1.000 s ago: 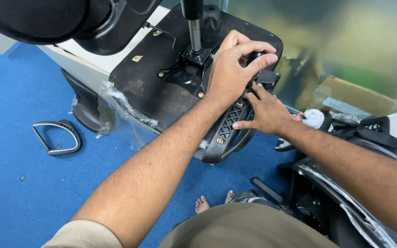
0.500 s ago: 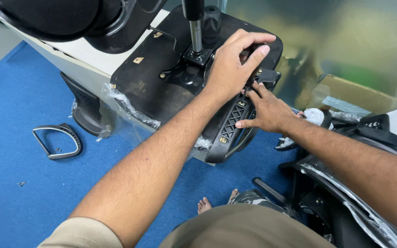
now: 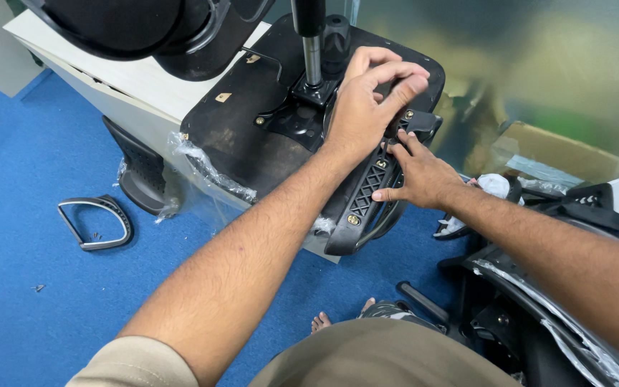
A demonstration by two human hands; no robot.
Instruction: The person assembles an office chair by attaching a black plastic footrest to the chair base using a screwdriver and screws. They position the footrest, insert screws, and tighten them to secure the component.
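Since a moment ago both hands have hardly shifted on the upturned black office chair seat (image 3: 252,122); only the view has drifted. Left hand (image 3: 367,107) curls over the top of the black latticed plastic armrest bracket (image 3: 367,193), fingers bent together, thumb hidden. Right hand (image 3: 417,175) lies open against the bracket's side, fingers spread. That bracket sits on the seat's right edge. Blue carpet (image 3: 23,215) covers the floor, with a loose grey armrest loop (image 3: 94,223) lying well apart. A brown cardboard box (image 3: 546,147) stands by frosted glass (image 3: 524,57). Black chair parts (image 3: 539,322) at right are cut off.
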